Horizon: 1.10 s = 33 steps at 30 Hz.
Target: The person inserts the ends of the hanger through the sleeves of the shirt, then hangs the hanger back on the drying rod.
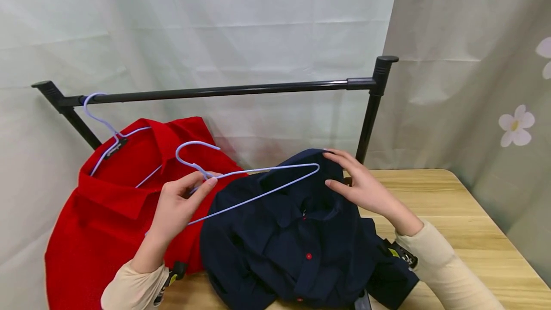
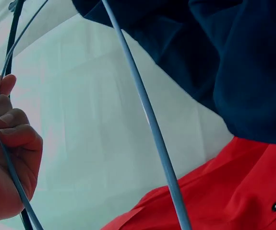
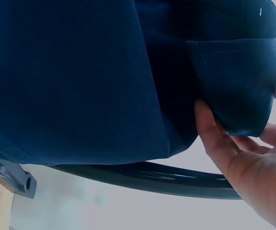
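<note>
In the head view, my left hand (image 1: 174,202) pinches a thin lilac hanger (image 1: 258,170) just below its hook. The hanger lies slanted, its far end over the collar area of a navy button-up shirt (image 1: 267,233) with red buttons. My right hand (image 1: 366,185) holds that shirt by the collar; in the right wrist view, the thumb and fingers sit on either side of the collar flap (image 3: 238,91). The shirt is bunched, its body sagging below. In the left wrist view, curled fingers (image 2: 18,136) close round the hanger wire (image 2: 147,112).
A red collared shirt (image 1: 99,243) hangs at the left on another lilac hanger (image 1: 101,119), hooked over the black rack bar (image 1: 228,91). The rack's right post (image 1: 368,126) stands behind my right hand. Below is a wooden tabletop (image 1: 430,195), with pale curtains behind.
</note>
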Each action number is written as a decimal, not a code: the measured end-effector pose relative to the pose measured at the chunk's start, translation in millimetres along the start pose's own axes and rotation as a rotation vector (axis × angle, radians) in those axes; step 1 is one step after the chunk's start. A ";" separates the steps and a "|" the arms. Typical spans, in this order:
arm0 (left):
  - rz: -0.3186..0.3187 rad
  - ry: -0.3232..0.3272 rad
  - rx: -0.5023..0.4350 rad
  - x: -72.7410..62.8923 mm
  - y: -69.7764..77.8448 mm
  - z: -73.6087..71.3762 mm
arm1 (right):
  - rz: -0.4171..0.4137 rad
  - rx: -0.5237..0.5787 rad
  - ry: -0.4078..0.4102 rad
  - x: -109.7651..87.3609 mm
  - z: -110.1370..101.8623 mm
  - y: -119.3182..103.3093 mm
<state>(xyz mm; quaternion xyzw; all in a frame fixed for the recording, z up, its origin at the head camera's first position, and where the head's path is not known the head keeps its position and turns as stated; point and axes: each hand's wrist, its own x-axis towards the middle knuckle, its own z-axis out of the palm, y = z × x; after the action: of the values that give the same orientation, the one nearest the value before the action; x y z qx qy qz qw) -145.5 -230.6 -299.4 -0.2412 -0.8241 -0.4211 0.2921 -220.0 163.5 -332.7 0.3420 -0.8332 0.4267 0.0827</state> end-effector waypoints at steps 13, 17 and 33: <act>-0.035 -0.018 0.105 5.1 -3.5 27.8 | -0.064 -0.048 0.001 -4.9 -2.1 -1.2; -0.017 -0.029 0.111 7.5 0.8 34.7 | -0.090 -0.087 -0.010 -7.9 -4.4 -5.9; -0.007 -0.109 0.013 21.9 18.0 68.6 | -0.212 -0.173 -0.033 -15.2 -10.1 -30.3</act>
<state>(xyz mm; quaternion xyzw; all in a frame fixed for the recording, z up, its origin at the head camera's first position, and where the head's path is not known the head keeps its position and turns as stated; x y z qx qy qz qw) -168.6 -160.6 -307.0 -0.2588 -0.8422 -0.4033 0.2469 -190.7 166.7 -313.1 0.4267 -0.8273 0.3363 0.1430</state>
